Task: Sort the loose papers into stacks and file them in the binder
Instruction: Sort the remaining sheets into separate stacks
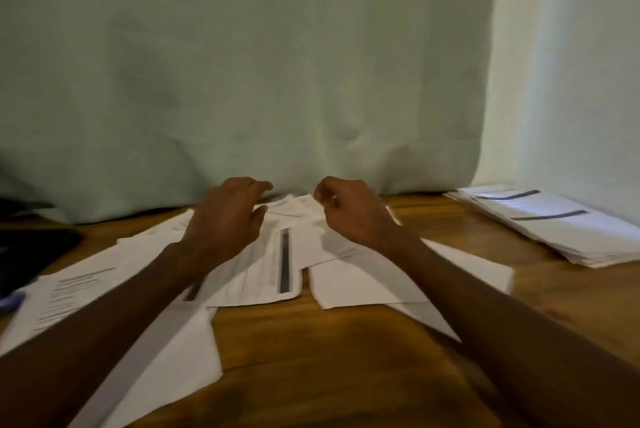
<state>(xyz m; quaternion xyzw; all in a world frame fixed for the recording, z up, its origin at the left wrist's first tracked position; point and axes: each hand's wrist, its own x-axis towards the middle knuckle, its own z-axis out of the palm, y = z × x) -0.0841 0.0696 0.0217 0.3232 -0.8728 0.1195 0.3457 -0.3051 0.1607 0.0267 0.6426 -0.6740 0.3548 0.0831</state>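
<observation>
Loose white printed papers (263,275) lie scattered and overlapping across the middle and left of the wooden table (311,351). My left hand (225,219) hovers over the far end of the pile with its fingers loosely curved, and I see nothing held in it. My right hand (349,213) is beside it, fingers and thumb curled together at the far edge of a small sheet (301,206), which it seems to pinch. A squared stack of papers (554,226) lies at the far right of the table. The frame is blurred.
A dark flat object (31,254), possibly the binder, lies at the left edge. A purple item (12,301) pokes in at the far left. A pale green curtain (277,64) hangs right behind the table's far edge.
</observation>
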